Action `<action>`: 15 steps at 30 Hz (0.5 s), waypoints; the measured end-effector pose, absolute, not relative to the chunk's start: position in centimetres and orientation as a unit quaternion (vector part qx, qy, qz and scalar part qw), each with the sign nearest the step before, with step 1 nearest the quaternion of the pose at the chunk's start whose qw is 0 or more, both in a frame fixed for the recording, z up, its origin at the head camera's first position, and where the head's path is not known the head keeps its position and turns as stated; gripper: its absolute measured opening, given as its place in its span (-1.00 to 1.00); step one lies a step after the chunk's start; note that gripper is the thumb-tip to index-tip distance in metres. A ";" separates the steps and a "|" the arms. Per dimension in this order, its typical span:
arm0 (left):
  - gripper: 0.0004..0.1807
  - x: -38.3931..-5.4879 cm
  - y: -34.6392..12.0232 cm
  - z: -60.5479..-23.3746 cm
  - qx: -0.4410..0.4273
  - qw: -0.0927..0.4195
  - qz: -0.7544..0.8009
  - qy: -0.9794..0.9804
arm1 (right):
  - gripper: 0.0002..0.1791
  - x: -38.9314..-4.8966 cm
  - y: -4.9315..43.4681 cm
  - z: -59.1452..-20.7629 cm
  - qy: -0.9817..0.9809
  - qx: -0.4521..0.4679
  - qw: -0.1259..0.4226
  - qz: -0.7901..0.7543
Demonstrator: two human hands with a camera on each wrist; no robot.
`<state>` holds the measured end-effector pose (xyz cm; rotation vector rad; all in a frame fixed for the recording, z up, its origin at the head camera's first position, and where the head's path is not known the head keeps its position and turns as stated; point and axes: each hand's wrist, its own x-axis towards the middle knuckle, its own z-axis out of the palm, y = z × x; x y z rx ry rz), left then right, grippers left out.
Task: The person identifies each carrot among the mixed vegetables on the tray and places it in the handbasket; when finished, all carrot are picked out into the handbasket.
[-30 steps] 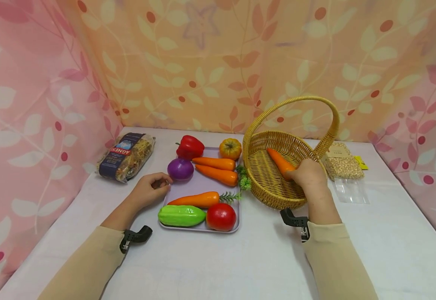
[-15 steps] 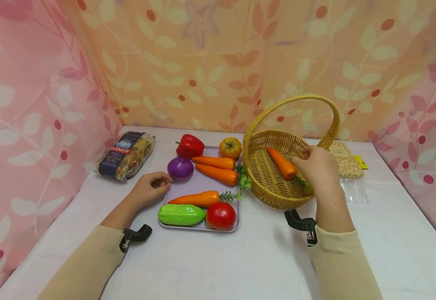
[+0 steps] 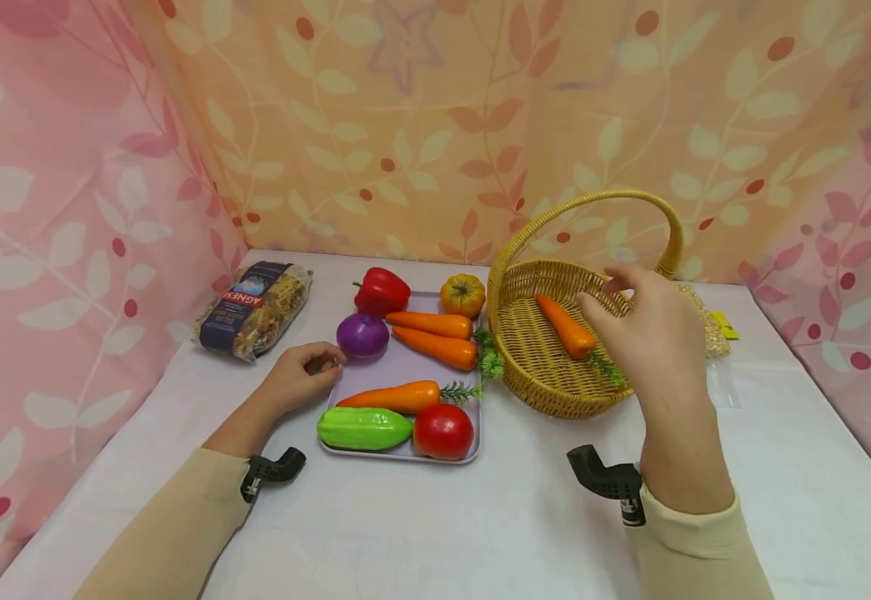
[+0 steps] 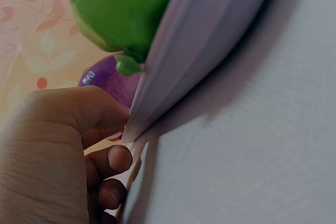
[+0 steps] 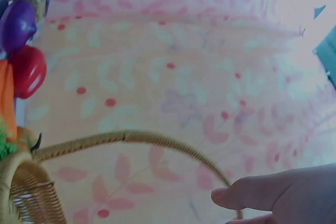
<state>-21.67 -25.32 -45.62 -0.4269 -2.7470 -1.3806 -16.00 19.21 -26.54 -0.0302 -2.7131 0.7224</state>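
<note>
My left hand (image 3: 303, 375) sits at the left edge of the lilac tray (image 3: 412, 372), thumb and forefinger at its rim, the other fingers curled. On the tray are a purple onion (image 3: 362, 336), a red pepper (image 3: 382, 290), a small pumpkin (image 3: 462, 296), several carrots (image 3: 397, 397), a green ridged vegetable (image 3: 364, 428) and a tomato (image 3: 443, 431). One carrot (image 3: 566, 327) lies inside the wicker basket (image 3: 548, 398), its leafy end toward me. Over the basket's right side hovers my right hand (image 3: 656, 333), thumb and fingers apart, holding nothing. In the right wrist view its thumb overlaps the basket handle (image 5: 152, 138).
A bag of pasta (image 3: 251, 312) lies at the back left. Behind my right hand, a bag of grains (image 3: 713, 329) is partly hidden. The basket's tall handle arches up at the right. Patterned cloth (image 3: 375, 125) walls the table in.
My right hand has let go of the carrot inside the basket, opened, and moved up and to the right. The left hand and the tray stay put.
</note>
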 end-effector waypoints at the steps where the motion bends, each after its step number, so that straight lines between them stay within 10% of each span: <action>1: -0.86 -21.7 -25.3 -45.6 -0.138 0.018 -0.444 -0.885 | -0.35 -15.6 19.0 -26.3 -0.952 -0.005 0.174 0.253; 15: -0.85 -21.7 -25.4 -45.6 -0.148 0.020 -0.447 -0.882 | -0.56 -12.0 14.9 -25.8 -0.900 0.173 0.309 0.254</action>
